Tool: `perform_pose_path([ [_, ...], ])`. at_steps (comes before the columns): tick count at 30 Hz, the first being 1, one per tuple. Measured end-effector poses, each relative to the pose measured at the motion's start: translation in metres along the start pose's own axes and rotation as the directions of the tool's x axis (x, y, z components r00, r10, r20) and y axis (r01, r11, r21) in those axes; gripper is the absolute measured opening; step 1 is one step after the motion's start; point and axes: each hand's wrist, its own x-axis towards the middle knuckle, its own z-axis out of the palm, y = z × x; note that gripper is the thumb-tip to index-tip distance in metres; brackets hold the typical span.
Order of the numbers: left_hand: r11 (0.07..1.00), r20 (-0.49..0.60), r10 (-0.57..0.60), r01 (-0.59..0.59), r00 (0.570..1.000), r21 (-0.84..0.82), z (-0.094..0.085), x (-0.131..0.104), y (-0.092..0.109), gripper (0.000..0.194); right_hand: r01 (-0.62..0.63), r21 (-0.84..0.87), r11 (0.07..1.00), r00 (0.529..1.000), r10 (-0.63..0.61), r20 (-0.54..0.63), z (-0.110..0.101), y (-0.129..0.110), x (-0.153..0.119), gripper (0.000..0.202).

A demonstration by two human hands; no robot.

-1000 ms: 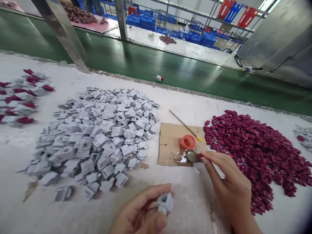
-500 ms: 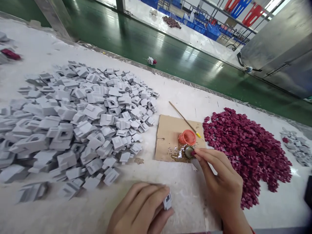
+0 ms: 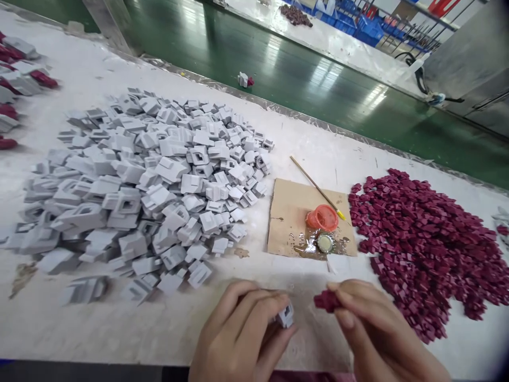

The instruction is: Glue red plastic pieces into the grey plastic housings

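My left hand (image 3: 246, 331) is closed around a small grey plastic block (image 3: 285, 317), whose square-holed end faces right between thumb and fingers. Opposite it, my right hand (image 3: 369, 326) pinches a maroon plastic piece (image 3: 326, 301) by one end, its free end pointing left toward the grey block. A short gap separates the two parts. Beyond the hands lies a piece of cardboard (image 3: 284, 239) with a red cup (image 3: 325, 217) and a crimped bottle cap (image 3: 325, 243) on it; wet, shiny liquid is spread around the cap.
A big heap of grey blocks (image 3: 159, 175) covers the left, and a maroon pile (image 3: 429, 239) the right. A thin stick (image 3: 314, 183) with a yellow tip rests across the cardboard's edge. One joined grey-maroon part (image 3: 244, 80) sits on the green conveyor belt (image 3: 286, 69).
My right hand has drawn the maroon piece back from the bottle cap, toward my left hand. The left hand keeps its hold on the grey block. The view has shifted left.
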Motion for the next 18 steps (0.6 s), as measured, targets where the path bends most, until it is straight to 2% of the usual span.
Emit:
perform_pose_path([
  [2,1.000,-0.007,-0.019,0.019,1.000,-0.014,0.001,-0.001,0.001,0.023,-0.049,0.076,0.996,0.995,0.042,0.086,0.005,-0.005,-0.009,0.021],
  [5,1.000,-0.007,-0.019,0.019,1.000,-0.019,0.001,-0.001,0.002,0.023,-0.084,0.113,0.990,0.988,0.068,0.139,0.012,-0.004,-0.017,0.022],
  [14,0.998,-0.014,-0.021,0.021,1.000,-0.051,0.001,0.001,0.003,0.023,0.058,0.047,0.997,0.990,-0.064,0.129,0.018,-0.003,-0.020,0.027],
  [18,0.996,-0.002,-0.052,0.052,0.999,-0.078,0.001,-0.001,0.003,0.023,0.064,0.025,0.998,0.978,-0.067,0.197,0.020,-0.005,-0.019,0.033],
])
